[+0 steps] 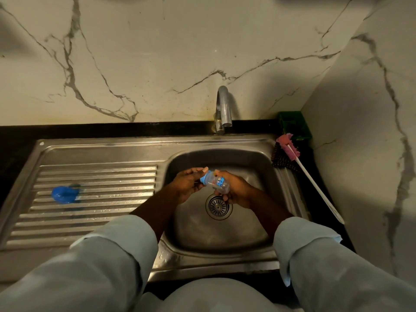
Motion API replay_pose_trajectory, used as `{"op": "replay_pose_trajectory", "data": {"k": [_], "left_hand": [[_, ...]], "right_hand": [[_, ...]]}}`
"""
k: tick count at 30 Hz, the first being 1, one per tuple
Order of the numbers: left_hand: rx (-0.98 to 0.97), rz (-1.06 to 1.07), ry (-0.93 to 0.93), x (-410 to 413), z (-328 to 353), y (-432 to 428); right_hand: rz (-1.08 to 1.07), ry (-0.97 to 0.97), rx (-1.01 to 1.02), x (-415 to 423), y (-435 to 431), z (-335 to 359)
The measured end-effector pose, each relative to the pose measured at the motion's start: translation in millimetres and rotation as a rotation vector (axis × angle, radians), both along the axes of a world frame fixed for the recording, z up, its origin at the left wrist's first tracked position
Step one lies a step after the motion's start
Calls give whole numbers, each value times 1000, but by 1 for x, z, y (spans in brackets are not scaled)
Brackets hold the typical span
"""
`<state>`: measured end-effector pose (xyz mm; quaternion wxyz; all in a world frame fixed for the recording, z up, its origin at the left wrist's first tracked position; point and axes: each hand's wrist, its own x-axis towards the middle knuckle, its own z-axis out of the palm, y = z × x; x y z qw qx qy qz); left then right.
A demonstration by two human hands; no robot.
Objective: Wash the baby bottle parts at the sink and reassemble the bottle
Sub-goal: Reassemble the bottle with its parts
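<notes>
Over the sink basin [254, 221] I hold a small clear baby bottle [217, 182] with a blue print, tilted on its side. My right hand [236, 190] grips its body from below and behind. A blue collar [206, 176] sits on the bottle's neck, and my left hand [186, 183] pinches it with the fingertips. A blue cap [64, 194] lies on the ribbed drainboard [94, 210] at the left, apart from both hands. The teat is hidden behind my left fingers.
A chrome tap [222, 109] stands behind the basin with no water running. The drain strainer [218, 206] lies under my hands. A pink bottle brush [290, 146] with a long white handle and a dark brush lie at the sink's right rim, before a green holder [295, 126].
</notes>
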<state>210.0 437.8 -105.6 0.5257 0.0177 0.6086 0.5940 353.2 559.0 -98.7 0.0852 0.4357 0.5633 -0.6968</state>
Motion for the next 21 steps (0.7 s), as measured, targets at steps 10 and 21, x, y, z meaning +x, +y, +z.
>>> {"op": "replay_pose_trajectory", "data": {"k": [10, 21], "left_hand": [[-53, -49, 47, 0, 5, -13], [-55, -6, -64, -13, 24, -64]], "right_hand": [[-154, 124, -112, -5, -28, -3], [-51, 143, 189, -28, -82, 15]]}}
